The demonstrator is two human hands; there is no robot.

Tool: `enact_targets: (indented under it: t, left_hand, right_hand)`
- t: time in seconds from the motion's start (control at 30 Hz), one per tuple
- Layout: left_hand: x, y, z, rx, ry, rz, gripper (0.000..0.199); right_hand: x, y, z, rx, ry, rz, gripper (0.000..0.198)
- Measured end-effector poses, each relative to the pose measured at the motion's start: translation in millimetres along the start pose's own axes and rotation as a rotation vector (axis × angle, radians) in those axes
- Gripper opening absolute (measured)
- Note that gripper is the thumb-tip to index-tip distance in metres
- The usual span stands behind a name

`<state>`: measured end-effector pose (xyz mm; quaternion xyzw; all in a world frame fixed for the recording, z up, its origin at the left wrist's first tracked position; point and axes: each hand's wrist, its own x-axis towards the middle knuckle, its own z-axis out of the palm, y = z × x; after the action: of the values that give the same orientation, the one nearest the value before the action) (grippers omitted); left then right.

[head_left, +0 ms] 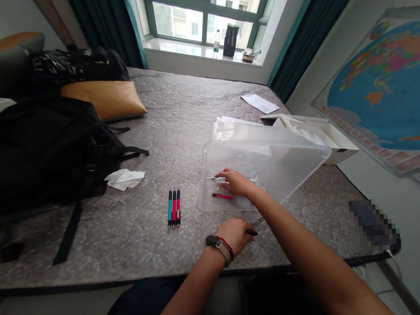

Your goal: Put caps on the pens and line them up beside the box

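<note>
The right hand is inside the clear plastic bin, its fingers loosely parted over small parts; whether it grips one of them I cannot tell. The left hand is just outside the near side of the bin, fingers curled, with a short dark piece at its fingertips.

A red-and-black piece lies in the bin below the right hand, among clear and silvery bits too small to identify. Left of the bin, three pens, one teal and two red, lie side by side and look whole. By that, three seem finished, while the loose parts in the bin remain to be dealt with.

Farther left of the bin are a crumpled tissue, a black backpack and a tan cushion on the mottled grey surface. Behind the bin's right end sits an open white box; a paper sheet lies beyond. Past them are a window between green curtains and, to the bin's right, a world map on the wall.
</note>
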<state>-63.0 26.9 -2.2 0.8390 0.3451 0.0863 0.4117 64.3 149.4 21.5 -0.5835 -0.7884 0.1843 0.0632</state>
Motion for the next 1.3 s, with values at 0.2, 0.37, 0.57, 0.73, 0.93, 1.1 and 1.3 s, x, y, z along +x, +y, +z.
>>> enact_targets:
  t: [0.2, 0.37, 0.57, 0.73, 0.93, 1.1, 1.3]
  left_hand:
    - [1, -2, -4, 0.006, -0.046, -0.028, 0.024]
    - [-1, -4, -5, 0.013, -0.039, -0.026, 0.023]
    - [-3, -4, -4, 0.038, -0.045, -0.04, 0.022]
    - [-3, -4, -7, 0.041, -0.019, -0.04, 0.021]
    - [-1, -5, -7, 0.033, -0.023, -0.045, 0.021]
    - [-3, -2, -10, 0.043, -0.026, -0.031, 0.02]
    - [-2, -2, -12, 0.035, -0.018, -0.034, 0.02]
  right_hand:
    - [-6, 4, -3, -0.17, 0.087, 0.08, 0.033]
    - [-52, 38, -13, -0.132, 0.326, 0.277, 0.025]
    - [-60, 52, -9, -0.102, 0.328, 0.38, 0.024]
    - [-58, 54, -8, -0.144, 0.269, 0.429, 0.025]
    - [-59, 55, -6, -0.16, 0.193, 0.401, 0.03]
    - [-51, 57, -5, -0.122, 0.208, 0.368, 0.03]
    - [-46, 57, 7, -0.141, 0.203, 0.403, 0.026]
